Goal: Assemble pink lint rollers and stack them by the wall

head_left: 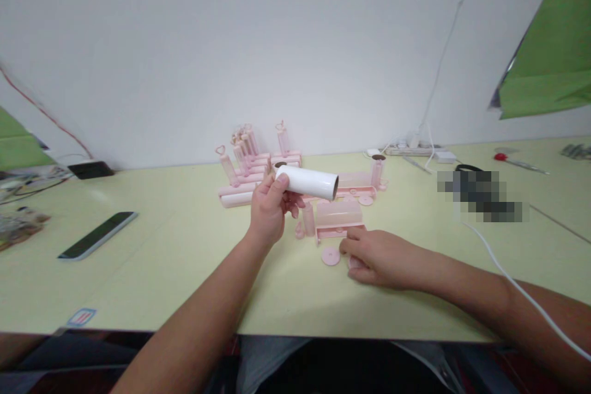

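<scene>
My left hand (272, 206) is closed round one end of a white lint roll (309, 182), held tilted above the table with its brown core end to the right. My right hand (381, 258) rests low on the table, its fingers curled over a pink disc (354, 262) that they partly hide. Just left of those fingers lies another flat pink disc (330, 256). Behind them sits a pink roller case (339, 215) with a clear cover. A short pink handle (308, 220) stands beside the case's left end.
Several pink lint rollers (244, 166) with upright handles stand together at the back left. Another pink case (355, 183) lies behind the roll. A phone-like black device (98, 236) lies left; a power strip (410, 150) is by the wall. A white cable (508, 283) crosses my right arm.
</scene>
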